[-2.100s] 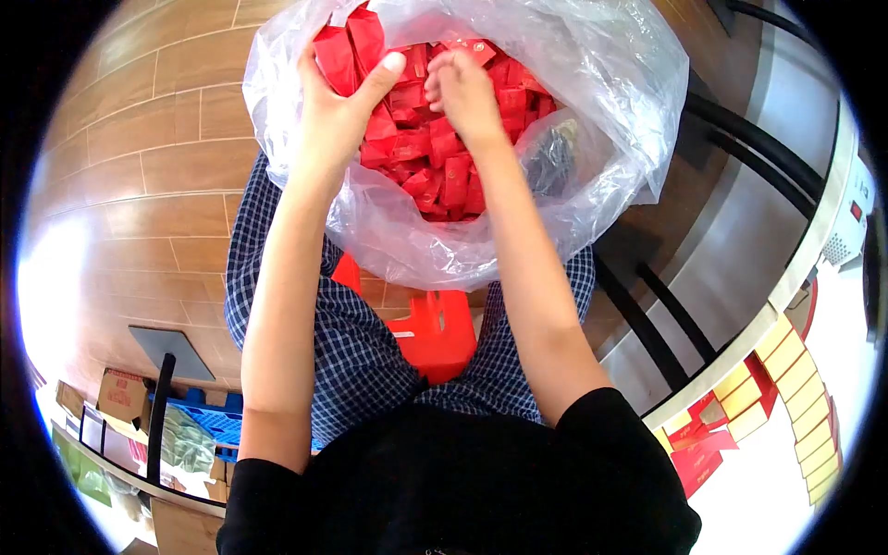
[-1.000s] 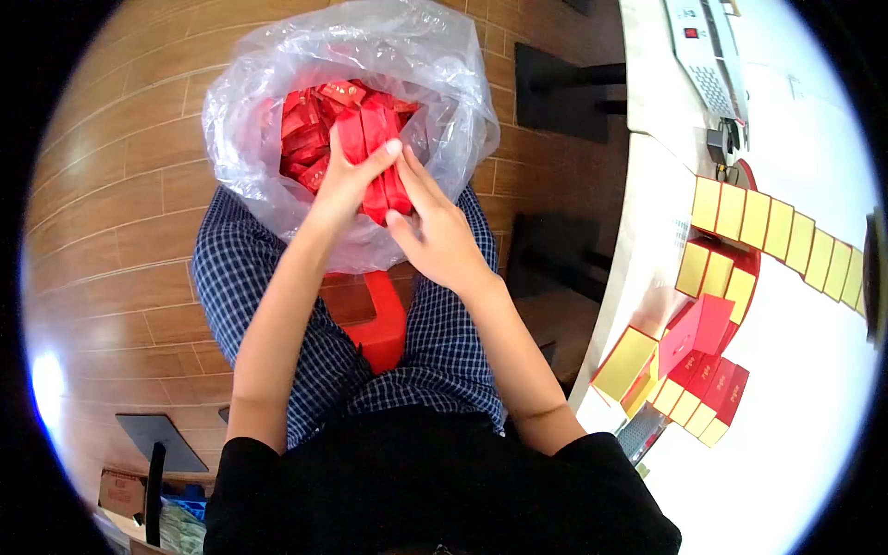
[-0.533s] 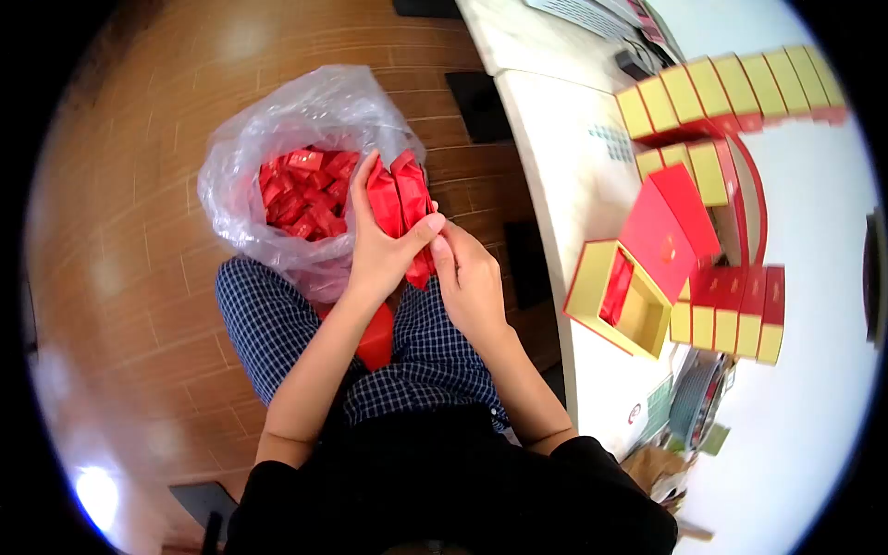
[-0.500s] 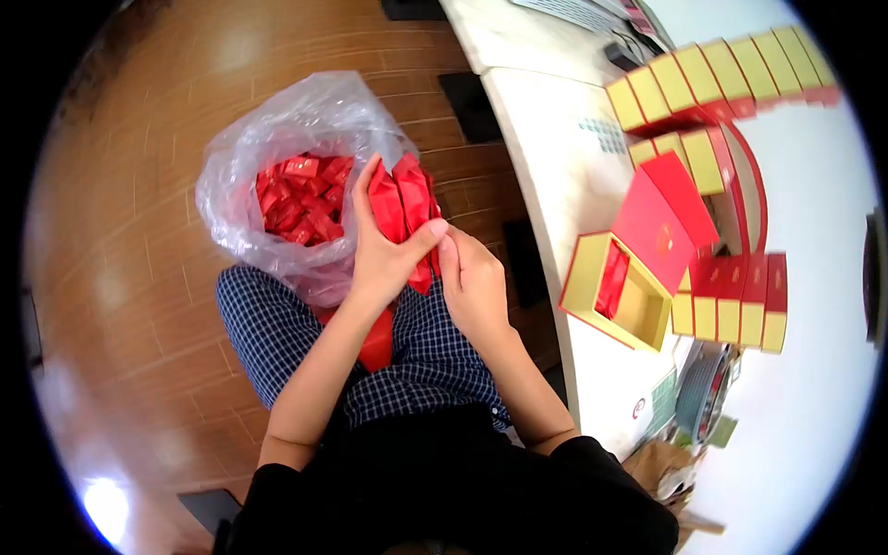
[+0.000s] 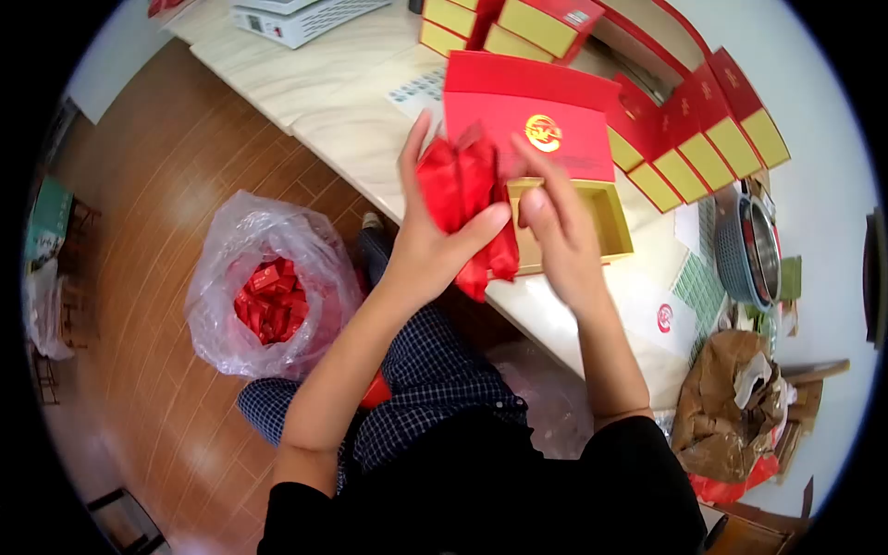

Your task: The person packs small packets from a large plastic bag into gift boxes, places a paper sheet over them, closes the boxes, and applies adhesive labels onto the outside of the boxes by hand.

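Note:
My left hand [image 5: 430,245] is wrapped round a small stack of shiny red foil packets [image 5: 462,190], its thumb across their near face. Just right of them is my right hand [image 5: 562,231], index finger stretched out and thumb apart, with nothing visible in its grip. Both hands are over the table edge, in front of an open gift box [image 5: 610,217] with a yellow inside and a raised red lid [image 5: 527,102] bearing a gold emblem. The packets and my hands hide the left part of the box.
A clear plastic bag [image 5: 217,305] of red packets stands on the floor at left. Red and yellow boxes [image 5: 708,129] line the back of the marble-look table [image 5: 342,102]. Further right are a blue basket [image 5: 735,245] and a brown paper bag [image 5: 721,407]. A white device [image 5: 296,23] sits at the far end.
My view has swung right toward the table. Both hands have carried the packets from above my lap to in front of the open box, and my right hand has come off them.

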The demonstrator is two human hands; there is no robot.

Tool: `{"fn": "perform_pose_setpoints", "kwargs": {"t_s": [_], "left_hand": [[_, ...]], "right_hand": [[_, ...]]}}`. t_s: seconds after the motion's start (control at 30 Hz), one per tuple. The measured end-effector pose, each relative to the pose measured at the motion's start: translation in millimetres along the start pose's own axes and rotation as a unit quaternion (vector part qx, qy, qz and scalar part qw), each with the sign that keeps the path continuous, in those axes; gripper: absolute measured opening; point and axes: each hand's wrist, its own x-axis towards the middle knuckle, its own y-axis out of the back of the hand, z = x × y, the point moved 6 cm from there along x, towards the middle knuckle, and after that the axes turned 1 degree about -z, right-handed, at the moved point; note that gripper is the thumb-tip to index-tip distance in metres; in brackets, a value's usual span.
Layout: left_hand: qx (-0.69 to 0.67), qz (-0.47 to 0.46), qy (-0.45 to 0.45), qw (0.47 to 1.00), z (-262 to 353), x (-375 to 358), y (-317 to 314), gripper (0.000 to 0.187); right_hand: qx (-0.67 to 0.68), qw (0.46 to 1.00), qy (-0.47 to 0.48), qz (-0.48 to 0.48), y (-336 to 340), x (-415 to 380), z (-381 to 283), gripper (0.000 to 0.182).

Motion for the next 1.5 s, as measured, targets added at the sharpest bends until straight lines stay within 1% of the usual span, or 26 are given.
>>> {"fn": "perform_pose_setpoints", "kwargs": {"t_s": [0.03, 0.07, 0.1, 0.17, 0.2, 0.27, 0.3, 0.37, 0.4, 0.43, 0.5, 0.53, 0.57, 0.6, 0.63, 0.8, 0.9, 1.07, 1.13, 1.2, 1.3, 1.4, 1.43, 1.5], "left_hand": [[0.02, -0.027, -0.006, 0.999, -7, 15, -12, 0.093], [0.011, -0.049, 0.024, 0.998, -13, 26, -26, 0.093], [0.088, -0.065, 0.023, 0.994, -29, 34, -32, 0.091], [-0.008, -0.089, 0.092, 0.992, -30, 45, -56, 0.088], [-0.009, -0.091, 0.096, 0.991, -37, 49, -61, 0.088], [0.002, -0.097, 0.116, 0.988, -57, 54, -66, 0.078], [0.003, -0.097, 0.121, 0.988, -67, 53, -66, 0.078], [0.176, -0.1, 0.143, 0.969, -89, 51, -62, 0.073], [0.248, -0.1, 0.12, 0.956, -87, 46, -61, 0.073], [0.291, -0.094, 0.092, 0.948, -85, 42, -61, 0.075], [0.43, -0.086, 0.039, 0.898, -75, 33, -61, 0.066], [0.447, -0.072, 0.024, 0.892, -75, 32, -55, 0.058], [0.463, -0.058, 0.008, 0.884, -75, 31, -50, 0.052], [0.46, -0.029, -0.048, 0.886, -70, 32, -48, 0.046], [0.461, -0.03, -0.045, 0.886, -71, 31, -47, 0.046], [0.444, -0.026, -0.013, 0.895, -71, 33, -43, 0.031], [0.43, -0.033, -0.002, 0.902, -68, 34, -43, 0.025], [0.395, -0.024, 0.028, 0.918, -68, 35, -43, 0.024], [0.388, -0.016, 0.031, 0.921, -68, 35, -43, 0.024], [0.345, -0.013, 0.038, 0.938, -71, 37, -44, 0.023], [0.378, -0.033, 0.043, 0.924, -69, 41, -49, 0.023], [0.415, -0.032, 0.016, 0.909, -63, 38, -47, 0.023], [0.415, -0.033, 0.016, 0.909, -61, 37, -46, 0.023], [0.443, -0.06, 0.057, 0.893, -61, 38, -42, 0.023]], "right_hand": [[-0.027, 1.0, 0.01, 0.005, 13, 6, 0, 0.043], [-0.054, 0.998, 0.028, 0.017, 24, 11, 1, 0.044], [-0.081, 0.995, 0.046, 0.028, 34, 17, 2, 0.045], [-0.102, 0.99, 0.071, 0.06, 52, 27, 18, 0.044], [-0.014, 0.998, -0.021, 0.051, 59, 31, 32, 0.045], [0.053, 0.993, -0.1, 0.039, 65, 29, 55, 0.045], [0.085, 0.986, -0.14, 0.037, 68, 28, 67, 0.045], [0.1, 0.98, -0.169, 0.041, 68, 21, 88, 0.046], [0.106, 0.977, -0.18, 0.043, 68, 17, 98, 0.046], [0.108, 0.976, -0.185, 0.041, 66, 13, 106, 0.046], [0.175, 0.963, -0.2, 0.035, 59, 6, 116, 0.048], [0.166, 0.963, -0.211, 0.012, 56, 4, 115, 0.048], [0.143, 0.967, -0.209, 0.009, 54, 3, 117, 0.047], [0.107, 0.977, -0.181, 0.015, 54, 4, 115, 0.045], [0.07, 0.985, -0.153, 0.02, 54, 6, 111, 0.043], [0.083, 0.985, -0.153, 0.003, 51, 9, 114, 0.038], [0.077, 0.984, -0.161, 0.003, 51, 9, 115, 0.038], [0.074, 0.982, -0.172, -0.003, 50, 9, 119, 0.037], [0.088, 0.978, -0.187, 0.031, 52, 8, 119, 0.037], [0.083, 0.979, -0.182, 0.044, 55, 8, 122, 0.037], [0.084, 0.979, -0.176, 0.061, 58, 8, 124, 0.036], [0.073, 0.98, -0.182, 0.022, 54, 6, 124, 0.037], [0.074, 0.98, -0.183, 0.023, 53, 6, 122, 0.037], [0.067, 0.981, -0.183, -0.002, 48, 6, 118, 0.038]]}}
